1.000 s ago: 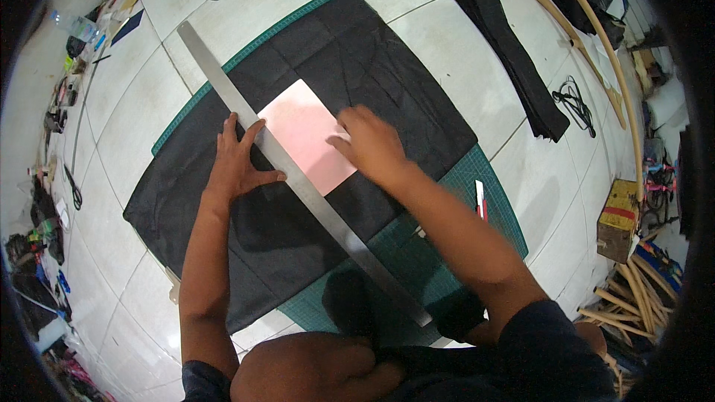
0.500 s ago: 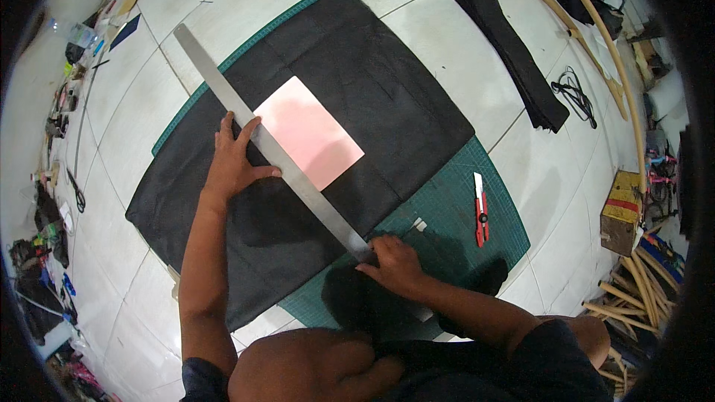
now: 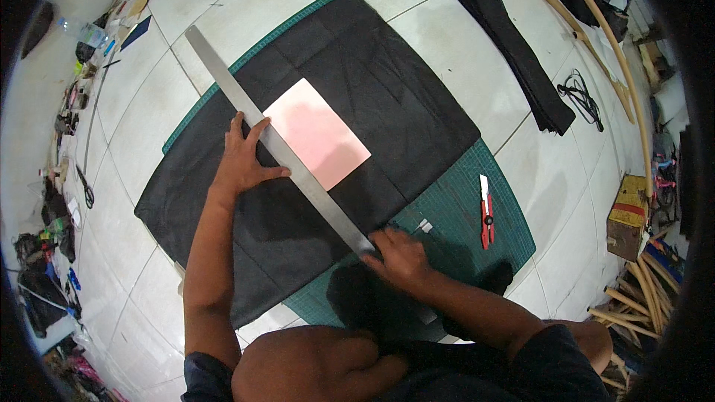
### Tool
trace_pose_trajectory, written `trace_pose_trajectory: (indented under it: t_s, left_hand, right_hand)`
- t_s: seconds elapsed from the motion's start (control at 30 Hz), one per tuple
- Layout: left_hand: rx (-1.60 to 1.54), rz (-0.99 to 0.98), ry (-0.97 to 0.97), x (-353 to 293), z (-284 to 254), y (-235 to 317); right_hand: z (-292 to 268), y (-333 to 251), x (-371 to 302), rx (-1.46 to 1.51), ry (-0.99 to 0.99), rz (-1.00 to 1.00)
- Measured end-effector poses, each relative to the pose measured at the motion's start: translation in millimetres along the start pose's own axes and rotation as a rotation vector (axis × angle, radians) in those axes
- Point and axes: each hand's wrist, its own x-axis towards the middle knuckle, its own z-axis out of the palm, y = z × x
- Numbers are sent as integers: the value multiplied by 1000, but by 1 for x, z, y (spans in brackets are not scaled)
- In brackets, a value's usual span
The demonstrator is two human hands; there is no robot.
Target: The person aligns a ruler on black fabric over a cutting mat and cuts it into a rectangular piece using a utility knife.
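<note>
A long metal ruler [image 3: 305,182] lies slantwise over black fabric [image 3: 357,67]. Its edge runs along the left side of a pink rectangular sheet [image 3: 320,138]. My left hand [image 3: 242,160] is open across the ruler's middle, thumb and fingers spread and pressing on it. Towards the near end, my right hand [image 3: 402,257] is closed around the ruler, slightly blurred, its fingertips partly hidden. Under the fabric is a green cutting mat [image 3: 447,208]. A red utility knife [image 3: 486,216] with its blade out rests on the mat, right of my right hand.
A small white piece [image 3: 424,226] lies on the mat. Folded black fabric [image 3: 514,59] and a black cord [image 3: 581,100] are on the tiled floor to the right, near a yellow-and-red box [image 3: 628,216] and wooden sticks [image 3: 633,301]. Scissors [image 3: 86,187] lie at left.
The whole view has shifted slightly to the right. My right hand has moved a little up along the ruler and its fingers have shifted. My left hand stays on the ruler beside the pink sheet.
</note>
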Motion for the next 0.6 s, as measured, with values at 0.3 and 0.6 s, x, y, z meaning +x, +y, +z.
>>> trace_pose_trajectory:
  t_s: [0.3, 0.6]
  left_hand:
    - [0, 27, 2, 1, 4, -2]
    - [-6, 12, -23, 1, 4, 0]
  right_hand:
    - [-25, -2, 126, -222, 454, 43]
    - [-30, -12, 154, -251, 269, 211]
